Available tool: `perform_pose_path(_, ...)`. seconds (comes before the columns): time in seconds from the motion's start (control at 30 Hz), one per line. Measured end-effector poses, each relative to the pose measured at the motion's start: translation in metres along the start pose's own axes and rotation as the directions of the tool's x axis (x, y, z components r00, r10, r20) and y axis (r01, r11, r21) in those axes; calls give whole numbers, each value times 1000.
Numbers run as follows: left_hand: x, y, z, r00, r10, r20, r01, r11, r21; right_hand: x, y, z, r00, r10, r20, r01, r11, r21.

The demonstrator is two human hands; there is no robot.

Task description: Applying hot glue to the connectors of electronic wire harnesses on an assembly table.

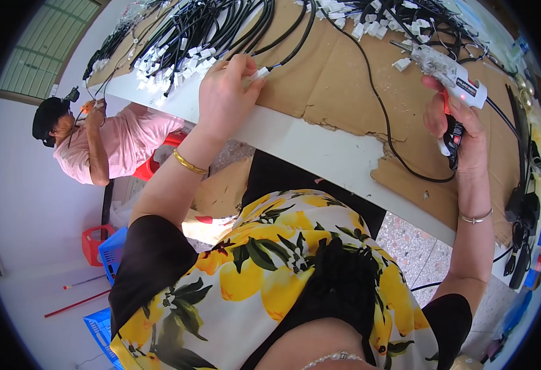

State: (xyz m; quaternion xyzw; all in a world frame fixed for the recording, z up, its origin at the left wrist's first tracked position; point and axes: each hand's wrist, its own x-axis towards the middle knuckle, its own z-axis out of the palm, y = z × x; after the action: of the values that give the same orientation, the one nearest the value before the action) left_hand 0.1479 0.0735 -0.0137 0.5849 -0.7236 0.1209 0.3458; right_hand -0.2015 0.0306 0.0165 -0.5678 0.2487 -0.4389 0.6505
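Note:
Between thumb and fingertips, my left hand (224, 98) pinches a small white connector (262, 73) at the end of a black cable (300, 44), just over the cardboard near the table's front edge. My right hand (471, 139) is wrapped round the handle of a hot glue gun (470, 89) with a white body, a red trigger and a small red light. Its nozzle (401, 47) points left toward the cables, apart from the connector. Whitish residue coats the gun's front part. A black cord runs from its back.
Bundles of black cables (212, 28) with white connectors lie at the back left, and another pile (369, 18) at the back right. Torn cardboard (338, 80) covers the white table (307, 132). A loose black cord (372, 86) crosses it. Another person (119, 139) sits at the left, handling cables.

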Motion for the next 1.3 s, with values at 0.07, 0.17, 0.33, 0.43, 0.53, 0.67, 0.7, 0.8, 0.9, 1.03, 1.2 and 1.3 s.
perform_pose_path(0.07, 0, 0, -2, 998, 58, 9, -59, 995, 83, -1, -2, 2, 1000, 2, 0, -2, 1000, 0)
perform_pose_path(0.17, -5, -5, -3, 998, 60, -19, -59, 998, 37, 0, 1, 0, 1000, 4, -3, -4, 1000, 1)
perform_pose_path(0.33, -1, -23, -20, 980, -1, -197, -2, 1000, -18, -1, 2, -1, 1000, 12, -6, -12, 1000, 2)
perform_pose_path(0.43, 8, -32, -24, 969, -94, -227, 79, 994, -77, -1, 4, -3, 1000, 11, 1, -11, 1000, 11)
perform_pose_path(0.53, 16, -32, -21, 991, 97, -90, -105, 990, -89, 0, 5, -2, 1000, 9, 6, -9, 1000, 13)
perform_pose_path(0.67, 32, -30, -13, 908, 416, 55, -417, 909, 10, 0, 4, 2, 999, 24, -26, -25, 1000, -18)
perform_pose_path(0.7, 36, -30, -11, 908, 415, 52, -416, 909, 10, 0, 4, 2, 999, 28, -31, -29, 999, -22)
perform_pose_path(0.8, 45, -31, -7, 881, 442, 168, -452, 892, 24, 0, 4, 2, 998, 47, -41, -47, 999, -1)
perform_pose_path(0.9, 53, -39, -5, 826, 464, 321, -500, 865, 35, 0, 3, 0, 999, 46, -15, -46, 999, 2)
perform_pose_path(1.03, 63, -45, -9, 942, 233, 243, -165, 948, -271, -1, 1, 2, 999, 49, -24, -49, 999, -4)
perform_pose_path(1.2, 66, -77, -15, 941, -286, 183, 312, 515, -799, -1, 1, 0, 998, 54, -29, -55, 997, -49)
perform_pose_path(1.3, 59, -86, -9, 881, -430, 200, 409, 476, -779, -2, 2, -2, 998, 63, -31, -65, 996, -63)
